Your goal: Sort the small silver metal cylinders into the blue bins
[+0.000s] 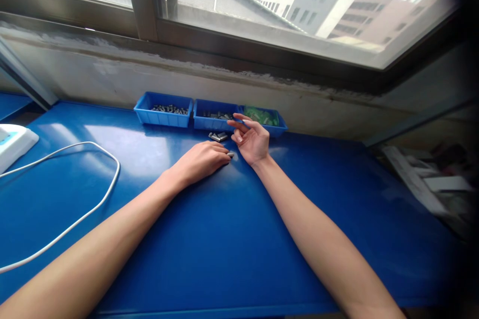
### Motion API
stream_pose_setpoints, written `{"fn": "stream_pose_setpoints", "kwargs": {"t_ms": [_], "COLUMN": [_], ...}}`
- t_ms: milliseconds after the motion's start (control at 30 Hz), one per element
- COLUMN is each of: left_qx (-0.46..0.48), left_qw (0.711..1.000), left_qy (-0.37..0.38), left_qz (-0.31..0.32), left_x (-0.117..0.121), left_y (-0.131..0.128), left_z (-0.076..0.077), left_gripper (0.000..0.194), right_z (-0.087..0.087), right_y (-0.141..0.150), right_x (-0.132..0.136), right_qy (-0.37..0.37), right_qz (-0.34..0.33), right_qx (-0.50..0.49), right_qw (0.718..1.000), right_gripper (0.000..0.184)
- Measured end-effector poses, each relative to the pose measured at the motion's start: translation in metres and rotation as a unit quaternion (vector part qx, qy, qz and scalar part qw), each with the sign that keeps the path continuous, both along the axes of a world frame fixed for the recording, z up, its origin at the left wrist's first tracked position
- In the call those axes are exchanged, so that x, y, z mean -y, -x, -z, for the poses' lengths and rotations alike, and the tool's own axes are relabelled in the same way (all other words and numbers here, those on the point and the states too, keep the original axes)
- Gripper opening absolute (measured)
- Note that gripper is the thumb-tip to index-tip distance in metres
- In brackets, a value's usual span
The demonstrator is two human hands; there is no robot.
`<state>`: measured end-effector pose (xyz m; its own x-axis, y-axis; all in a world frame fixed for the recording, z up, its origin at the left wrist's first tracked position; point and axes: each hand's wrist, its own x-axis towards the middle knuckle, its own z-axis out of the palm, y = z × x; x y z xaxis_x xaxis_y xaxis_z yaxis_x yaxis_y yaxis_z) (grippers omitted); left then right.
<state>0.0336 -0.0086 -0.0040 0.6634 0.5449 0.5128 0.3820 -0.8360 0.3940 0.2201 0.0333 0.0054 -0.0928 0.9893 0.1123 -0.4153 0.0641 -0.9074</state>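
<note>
My left hand (207, 159) rests low over the blue table, its fingers closed around a small metallic piece (231, 154) whose end sticks out at the fingertips. My right hand (252, 142) is turned partly palm-up in front of the bins, fingers apart, with nothing visible in it. Just beyond my left hand lies a small group of loose metal parts (218, 136). The middle blue bin (215, 123) holds similar dark metal parts and is partly covered by my right fingers.
Against the wall, a left blue bin (162, 117) contains many small metal pieces, and a right blue bin (277, 129) holds green-wrapped items (260, 115). A white cable (112, 184) curves across the table's left side from a white device (15, 144). Blurred items (445, 184) sit at far right.
</note>
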Motion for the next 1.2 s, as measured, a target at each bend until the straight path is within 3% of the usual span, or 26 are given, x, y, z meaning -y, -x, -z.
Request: {"fn": "stream_pose_setpoints", "kwargs": {"t_ms": [67, 167, 300, 500, 633, 867, 1033, 1200], "left_qx": [-0.007, 0.037, 0.156, 0.326, 0.360, 0.360, 0.339, 0.266], "left_qw": [1.000, 0.995, 0.969, 0.894, 0.872, 0.874, 0.884, 0.928], "left_qy": [-0.003, 0.015, 0.111, 0.256, 0.295, 0.301, 0.297, 0.186], "left_qz": [-0.015, -0.090, -0.154, -0.168, -0.152, -0.125, -0.125, -0.183], "left_x": [-0.004, -0.007, -0.007, -0.011, -0.013, -0.012, -0.012, -0.013], "left_y": [0.006, 0.012, 0.012, 0.012, 0.016, 0.018, 0.017, 0.016], "left_z": [0.002, 0.004, 0.001, -0.005, -0.006, -0.004, -0.006, -0.006], "left_gripper": [0.026, 0.020, 0.010, 0.028, 0.037, 0.044, 0.044, 0.033], "right_z": [0.000, -0.001, -0.002, 0.003, 0.006, 0.001, 0.000, 0.001], "right_y": [0.000, 0.000, 0.002, 0.008, 0.011, 0.008, 0.008, 0.008], "right_x": [0.000, 0.000, 0.002, 0.002, 0.003, 0.006, 0.006, 0.005], "right_qy": [0.003, 0.010, 0.009, -0.035, -0.076, -0.077, -0.082, -0.076], "right_qz": [0.002, 0.003, 0.005, -0.011, -0.065, -0.088, -0.089, -0.069], "right_qx": [0.003, 0.006, 0.008, 0.077, 0.152, 0.157, 0.175, 0.134], "right_qw": [1.000, 1.000, 1.000, 0.996, 0.983, 0.981, 0.977, 0.986], "right_gripper": [0.028, 0.029, 0.026, 0.025, 0.029, 0.036, 0.030, 0.029]}}
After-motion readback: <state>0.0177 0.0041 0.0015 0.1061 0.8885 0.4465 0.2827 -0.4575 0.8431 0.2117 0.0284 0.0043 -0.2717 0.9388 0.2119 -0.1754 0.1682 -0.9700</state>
